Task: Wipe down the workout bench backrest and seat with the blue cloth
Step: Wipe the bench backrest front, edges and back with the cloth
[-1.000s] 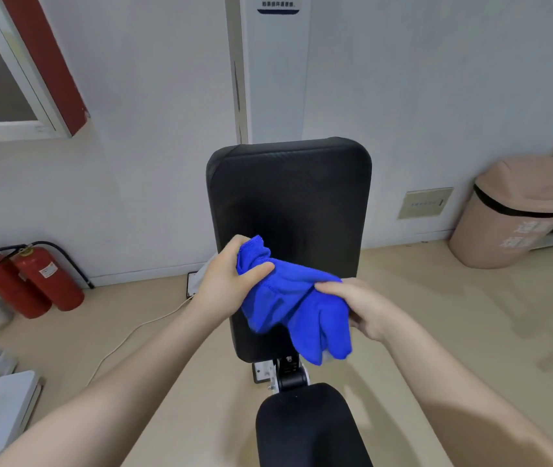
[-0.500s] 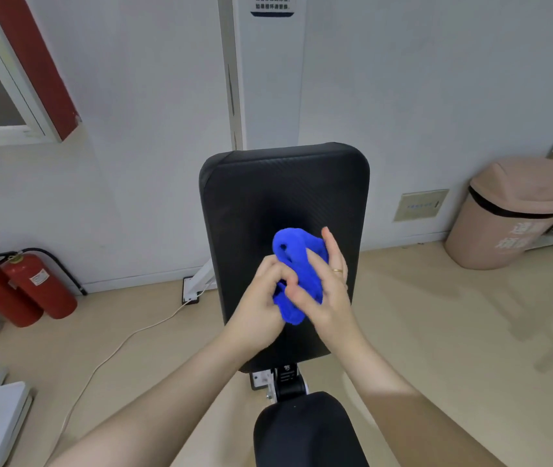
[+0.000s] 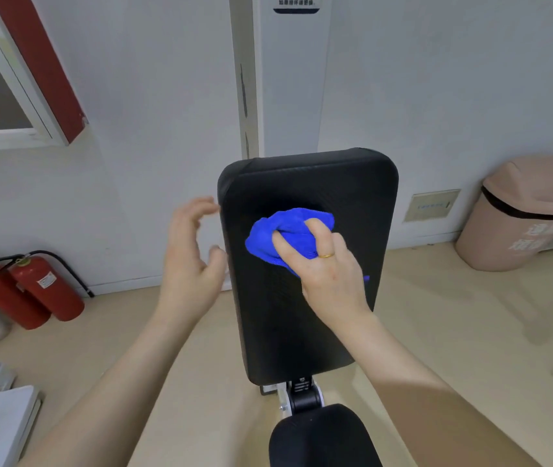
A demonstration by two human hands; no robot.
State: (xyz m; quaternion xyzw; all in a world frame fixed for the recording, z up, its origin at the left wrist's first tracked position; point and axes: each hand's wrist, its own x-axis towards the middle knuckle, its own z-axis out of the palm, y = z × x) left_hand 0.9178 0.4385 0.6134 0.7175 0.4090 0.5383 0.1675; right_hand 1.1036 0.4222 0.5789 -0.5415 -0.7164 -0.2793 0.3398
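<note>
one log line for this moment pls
phase: wiping backrest | right hand: grips cloth | left hand: free | seat: untouched

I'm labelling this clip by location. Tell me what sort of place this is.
Probably a small gym or workout room: a padded black backrest on an adjustable bench, two fire extinguishers by the wall, and a lidded bin.

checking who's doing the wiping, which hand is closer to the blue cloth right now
Right. The right hand grips the bunched blue cloth against the backrest. The left hand is off the cloth, open in the air beside the backrest's left edge.
</note>
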